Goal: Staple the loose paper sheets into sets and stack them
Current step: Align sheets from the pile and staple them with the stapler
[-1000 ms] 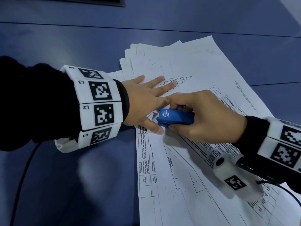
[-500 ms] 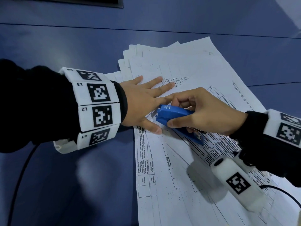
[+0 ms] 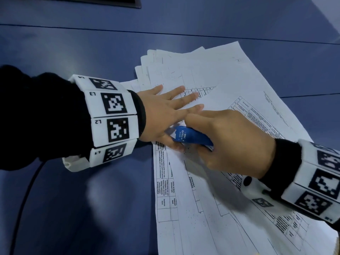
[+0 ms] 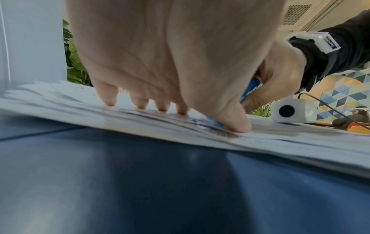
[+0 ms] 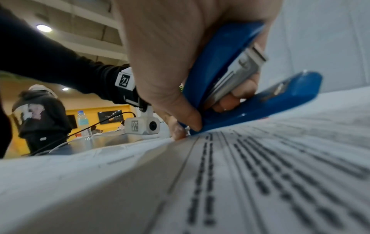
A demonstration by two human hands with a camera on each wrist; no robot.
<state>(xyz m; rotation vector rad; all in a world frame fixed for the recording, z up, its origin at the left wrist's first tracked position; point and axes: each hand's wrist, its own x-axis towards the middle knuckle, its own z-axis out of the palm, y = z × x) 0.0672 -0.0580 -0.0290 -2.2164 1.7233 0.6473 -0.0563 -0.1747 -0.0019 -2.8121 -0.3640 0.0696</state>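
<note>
Several loose printed paper sheets [image 3: 211, 190] lie fanned out on the blue table [image 3: 92, 199]. My left hand [image 3: 165, 115] lies flat on their left corner, fingers spread and thumb pressing the edge; its fingertips [image 4: 140, 104] touch the paper [image 4: 280, 142]. My right hand [image 3: 230, 144] grips a blue stapler [image 3: 191, 138] whose nose sits at the sheets' corner beside my left thumb. In the right wrist view the stapler [image 5: 250, 88] stands open, its base on the paper [image 5: 240, 182] and its metal magazine lifted.
A dark flat object [image 3: 103, 0] lies at the table's far edge. A black cable [image 3: 25, 199] runs along the table at the left. Another person [image 5: 42, 114] and a water bottle [image 5: 82, 120] are in the background of the right wrist view.
My right hand tilted the stapler up half a second ago and has now brought it back down over the sheets' corner. My left hand has stayed flat on the paper.
</note>
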